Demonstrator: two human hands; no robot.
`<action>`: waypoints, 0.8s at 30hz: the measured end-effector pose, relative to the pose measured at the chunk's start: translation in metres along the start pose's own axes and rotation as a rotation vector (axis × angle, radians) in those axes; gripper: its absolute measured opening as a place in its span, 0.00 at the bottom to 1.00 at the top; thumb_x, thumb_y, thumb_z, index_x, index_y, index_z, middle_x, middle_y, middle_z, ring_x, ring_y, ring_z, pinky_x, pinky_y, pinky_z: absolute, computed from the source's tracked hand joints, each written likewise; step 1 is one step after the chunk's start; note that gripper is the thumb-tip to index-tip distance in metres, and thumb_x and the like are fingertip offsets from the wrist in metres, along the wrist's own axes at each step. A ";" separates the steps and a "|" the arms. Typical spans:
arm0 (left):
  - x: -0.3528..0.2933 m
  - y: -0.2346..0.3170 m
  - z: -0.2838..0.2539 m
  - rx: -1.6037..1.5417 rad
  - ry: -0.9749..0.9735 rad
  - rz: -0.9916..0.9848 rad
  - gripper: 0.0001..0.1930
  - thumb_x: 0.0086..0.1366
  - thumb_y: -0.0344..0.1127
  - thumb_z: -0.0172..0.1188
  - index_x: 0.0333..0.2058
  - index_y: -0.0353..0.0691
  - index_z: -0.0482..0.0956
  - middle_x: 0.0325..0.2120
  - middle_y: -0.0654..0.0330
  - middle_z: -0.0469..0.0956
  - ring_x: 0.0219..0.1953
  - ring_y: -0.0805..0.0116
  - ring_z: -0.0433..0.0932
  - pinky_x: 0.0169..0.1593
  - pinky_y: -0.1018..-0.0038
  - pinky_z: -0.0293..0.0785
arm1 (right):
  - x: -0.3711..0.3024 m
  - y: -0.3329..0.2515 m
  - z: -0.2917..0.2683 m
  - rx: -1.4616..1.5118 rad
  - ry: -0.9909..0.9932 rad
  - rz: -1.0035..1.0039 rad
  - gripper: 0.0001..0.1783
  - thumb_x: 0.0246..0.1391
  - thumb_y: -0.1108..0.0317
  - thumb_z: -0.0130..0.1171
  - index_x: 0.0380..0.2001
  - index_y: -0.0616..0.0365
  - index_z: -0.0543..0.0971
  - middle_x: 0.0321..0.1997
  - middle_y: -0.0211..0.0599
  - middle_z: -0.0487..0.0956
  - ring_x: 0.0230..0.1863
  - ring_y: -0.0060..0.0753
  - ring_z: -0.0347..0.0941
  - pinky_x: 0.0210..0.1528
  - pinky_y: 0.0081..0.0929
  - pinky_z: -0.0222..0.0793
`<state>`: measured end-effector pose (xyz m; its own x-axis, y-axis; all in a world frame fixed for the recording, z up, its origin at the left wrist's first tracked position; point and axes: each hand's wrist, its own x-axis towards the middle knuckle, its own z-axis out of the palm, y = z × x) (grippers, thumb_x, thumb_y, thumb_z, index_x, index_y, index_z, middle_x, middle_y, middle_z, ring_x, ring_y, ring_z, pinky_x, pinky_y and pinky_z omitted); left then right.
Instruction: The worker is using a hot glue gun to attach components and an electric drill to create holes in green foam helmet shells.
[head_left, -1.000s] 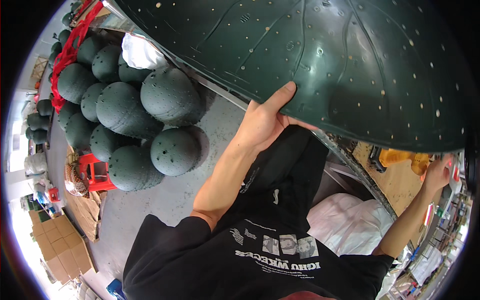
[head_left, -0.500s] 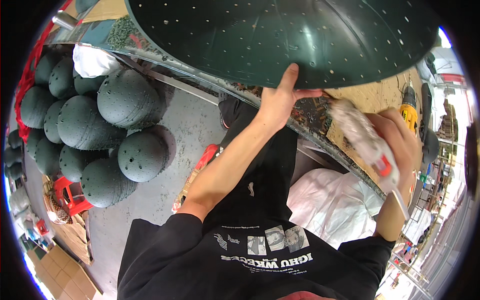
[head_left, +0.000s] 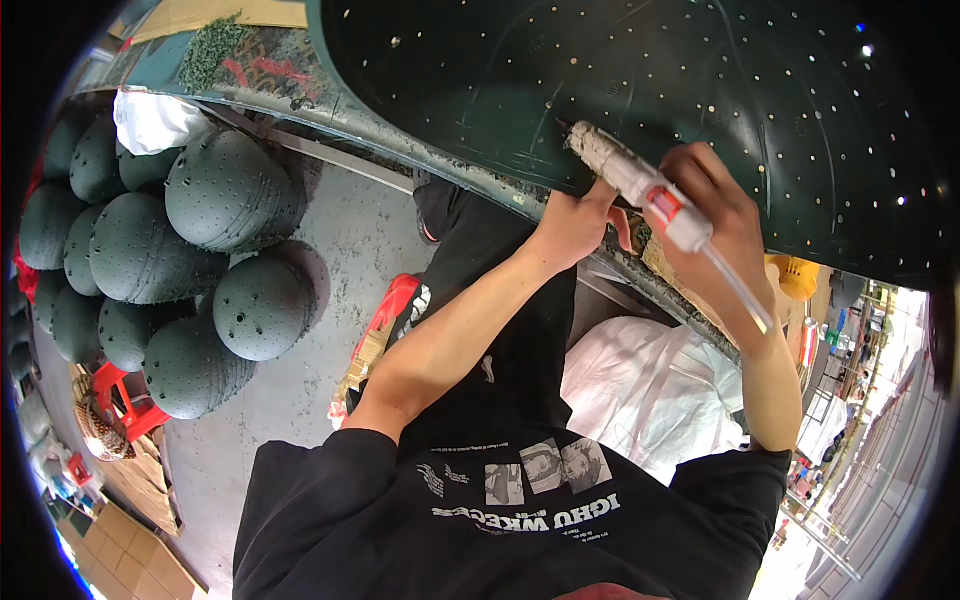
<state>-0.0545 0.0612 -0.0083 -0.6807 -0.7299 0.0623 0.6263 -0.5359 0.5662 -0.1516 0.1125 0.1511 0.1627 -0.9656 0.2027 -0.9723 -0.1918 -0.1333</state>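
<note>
A large dark green plastic shell (head_left: 480, 90), curved like a bowl and dotted with small holes, leans over the workbench with its inner face toward me. My left hand (head_left: 580, 228) is closed on its near rim, with part of the fingers hidden. In my right hand (head_left: 712, 205) is a white hot glue gun (head_left: 632, 180) with a red patch. Its crusted front end and dark nozzle point to the far left, close over the shell's inner face; I cannot tell whether the tip touches. A pale glue stick (head_left: 740, 287) juts from its back.
Several dark green spheres (head_left: 160, 245) with small bumps are heaped on the floor at left, beside a red stool (head_left: 128, 400). Green scraps (head_left: 210, 50) lie on the workbench (head_left: 400, 140). A yellow tool (head_left: 795, 275) sits at right, partly hidden. White sacking (head_left: 650, 390) lies below the bench.
The glue gun in my right hand has moved left and away from me, over the shell's inner face. The shell has shifted right and toward me, with my left hand still at its rim.
</note>
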 end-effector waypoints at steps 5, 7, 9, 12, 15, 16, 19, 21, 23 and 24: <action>0.005 0.006 0.008 -0.005 0.057 0.029 0.11 0.76 0.35 0.49 0.51 0.38 0.72 0.42 0.60 0.77 0.35 0.69 0.80 0.16 0.74 0.75 | 0.008 0.007 0.009 0.299 0.048 0.177 0.08 0.52 0.71 0.64 0.33 0.63 0.77 0.31 0.45 0.77 0.31 0.53 0.76 0.31 0.36 0.72; 0.005 0.008 0.010 -0.011 0.097 0.043 0.11 0.75 0.35 0.50 0.51 0.38 0.72 0.42 0.60 0.77 0.33 0.69 0.80 0.16 0.75 0.75 | 0.011 0.009 0.008 0.306 -0.008 0.249 0.07 0.53 0.71 0.63 0.33 0.63 0.78 0.29 0.46 0.78 0.28 0.51 0.76 0.30 0.36 0.71; 0.007 0.004 0.007 -0.017 0.077 0.014 0.13 0.74 0.39 0.54 0.52 0.40 0.76 0.45 0.63 0.78 0.36 0.72 0.78 0.19 0.72 0.75 | 0.012 0.014 0.014 0.285 0.053 0.167 0.09 0.55 0.68 0.62 0.34 0.64 0.79 0.25 0.45 0.78 0.24 0.47 0.75 0.28 0.35 0.70; 0.008 0.004 0.007 -0.018 0.101 0.040 0.12 0.74 0.39 0.54 0.50 0.41 0.76 0.44 0.63 0.78 0.34 0.71 0.79 0.18 0.72 0.74 | 0.016 0.014 0.009 0.218 -0.145 0.387 0.17 0.61 0.56 0.61 0.42 0.60 0.82 0.23 0.37 0.78 0.24 0.25 0.70 0.30 0.27 0.68; 0.007 0.005 0.008 -0.028 0.128 0.046 0.10 0.73 0.38 0.54 0.48 0.41 0.76 0.42 0.64 0.78 0.34 0.71 0.79 0.17 0.72 0.74 | 0.016 0.013 0.009 0.165 -0.206 0.507 0.18 0.62 0.52 0.59 0.44 0.56 0.82 0.24 0.37 0.79 0.25 0.27 0.72 0.32 0.27 0.69; 0.006 0.005 0.007 -0.029 0.132 0.048 0.10 0.73 0.38 0.54 0.48 0.41 0.76 0.42 0.64 0.78 0.34 0.71 0.79 0.17 0.72 0.74 | 0.016 0.014 0.011 0.168 -0.202 0.519 0.20 0.62 0.49 0.58 0.45 0.53 0.82 0.26 0.38 0.80 0.28 0.30 0.75 0.35 0.28 0.70; 0.008 0.003 0.008 -0.017 0.142 0.046 0.10 0.73 0.36 0.55 0.48 0.41 0.76 0.41 0.64 0.78 0.32 0.71 0.79 0.16 0.72 0.73 | 0.016 0.017 0.015 0.220 -0.100 0.429 0.19 0.60 0.52 0.58 0.40 0.58 0.81 0.20 0.41 0.77 0.21 0.41 0.74 0.30 0.32 0.70; 0.009 0.004 0.009 0.005 0.151 0.050 0.10 0.73 0.35 0.54 0.49 0.41 0.75 0.41 0.63 0.78 0.31 0.70 0.78 0.15 0.72 0.72 | 0.016 0.016 0.014 0.212 -0.106 0.439 0.19 0.59 0.53 0.58 0.40 0.58 0.81 0.20 0.41 0.77 0.21 0.41 0.74 0.30 0.32 0.70; 0.010 0.005 0.010 0.008 0.158 0.044 0.09 0.73 0.34 0.54 0.48 0.40 0.75 0.40 0.63 0.78 0.30 0.71 0.78 0.14 0.72 0.72 | 0.018 0.017 0.013 0.205 -0.111 0.447 0.18 0.59 0.53 0.58 0.40 0.58 0.80 0.20 0.41 0.77 0.22 0.41 0.73 0.30 0.32 0.70; 0.010 0.005 0.011 0.012 0.163 0.038 0.09 0.73 0.34 0.54 0.48 0.40 0.75 0.40 0.63 0.78 0.29 0.71 0.77 0.14 0.72 0.71 | 0.019 0.017 0.013 0.188 -0.146 0.470 0.19 0.61 0.52 0.58 0.43 0.56 0.81 0.25 0.40 0.79 0.26 0.39 0.75 0.34 0.31 0.70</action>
<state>-0.0617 0.0557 0.0042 -0.5852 -0.8094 -0.0494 0.6452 -0.5017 0.5761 -0.1633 0.0884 0.1405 -0.2490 -0.9669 -0.0567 -0.9013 0.2527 -0.3518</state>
